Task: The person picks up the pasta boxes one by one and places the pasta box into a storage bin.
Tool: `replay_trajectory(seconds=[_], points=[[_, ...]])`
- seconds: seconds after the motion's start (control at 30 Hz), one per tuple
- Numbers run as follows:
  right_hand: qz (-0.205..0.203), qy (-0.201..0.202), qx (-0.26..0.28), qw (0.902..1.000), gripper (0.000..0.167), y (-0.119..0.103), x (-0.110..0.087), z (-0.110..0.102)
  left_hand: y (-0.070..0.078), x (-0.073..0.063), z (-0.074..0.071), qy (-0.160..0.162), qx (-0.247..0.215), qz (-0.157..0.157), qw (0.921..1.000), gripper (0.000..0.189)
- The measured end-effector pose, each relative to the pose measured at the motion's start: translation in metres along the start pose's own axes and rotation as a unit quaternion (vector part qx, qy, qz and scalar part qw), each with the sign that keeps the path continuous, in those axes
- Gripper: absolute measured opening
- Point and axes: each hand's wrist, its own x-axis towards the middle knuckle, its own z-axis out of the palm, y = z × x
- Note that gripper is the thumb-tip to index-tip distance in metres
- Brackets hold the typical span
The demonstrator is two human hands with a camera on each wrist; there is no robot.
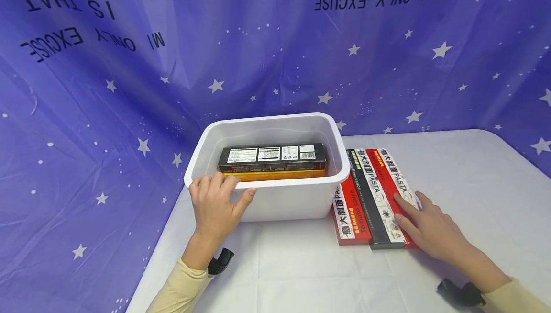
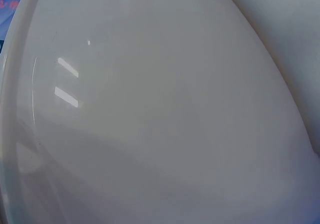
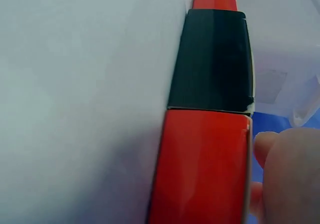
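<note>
The white bin point(image 1: 280, 204) held a black box point(image 1: 275, 160); beside the bin were red boxes point(image 1: 354, 207), behind it a white-starred purple curtain point(image 1: 379, 78).

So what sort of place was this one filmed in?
Probably a makeshift recording booth: star-printed purple fabric walls in a white-covered table, which holds a white bin and boxes labelled PASTA.

looks like smooth glossy plastic on the bin point(image 1: 284, 203) | kinda slick printed cardboard on the pasta boxes point(image 1: 372, 200) | matt cloth on table point(image 1: 297, 270), creased cloth backdrop point(image 1: 275, 59)
</note>
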Motion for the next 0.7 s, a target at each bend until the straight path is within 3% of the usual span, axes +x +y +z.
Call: replay_trajectory(seconds=[0.3,0.5,0.7], points=[[0.006,-0.001,0.013,0.9999,0.062,0.004,-0.004,0.009,0.000,0.000,-0.001,-0.005,0.004,0.000,1.0000,0.074],[0.015,-0.009,0.010,0.9998,0.064,0.005,-0.003,0.008,0.002,0.001,0.000,0.010,-0.002,0.005,0.9999,0.072],[0.045,-0.032,0.001,0.9985,0.068,0.011,-0.002,0.004,0.002,0.001,0.000,0.015,-0.005,0.005,0.9999,0.071]])
